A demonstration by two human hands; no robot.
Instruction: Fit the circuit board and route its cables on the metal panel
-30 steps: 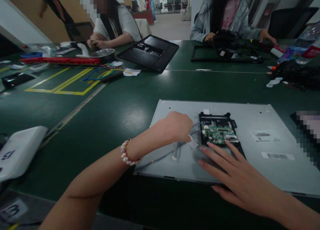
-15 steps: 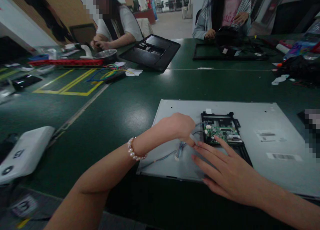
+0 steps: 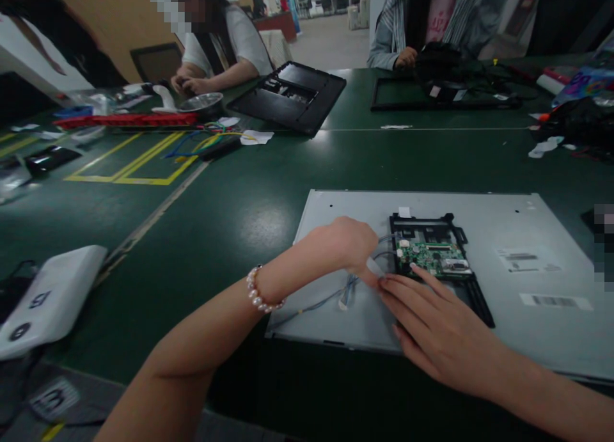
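A grey metal display panel [image 3: 480,231] lies on the table, with a black frame [image 3: 472,299] and green circuit board [image 3: 425,260] on it. My left hand [image 3: 343,244], a pearl bracelet at its wrist, is closed over the panel left of the board; its fingers pinch a small white strip [image 3: 375,267] that looks like tape. Bundled thin grey-blue cables [image 3: 319,301] run from under that hand across the panel. Flat and open, my right hand [image 3: 446,327] has its fingers stretched out. One fingertip meets my left fingers by the strip, and another is at the board's lower edge.
Across the green table [image 3: 230,218] lie a black plastic back cover [image 3: 288,96] and a black frame [image 3: 377,96]. Two people sit at the far side. Coloured wires [image 3: 206,141] and a red strip [image 3: 144,119] are at the left, a white device [image 3: 52,301] nearer me.
My right fingers are drawn closer together and lie nearer my left fingers. The left hand keeps its pinch on the white strip. The view has shifted slightly.
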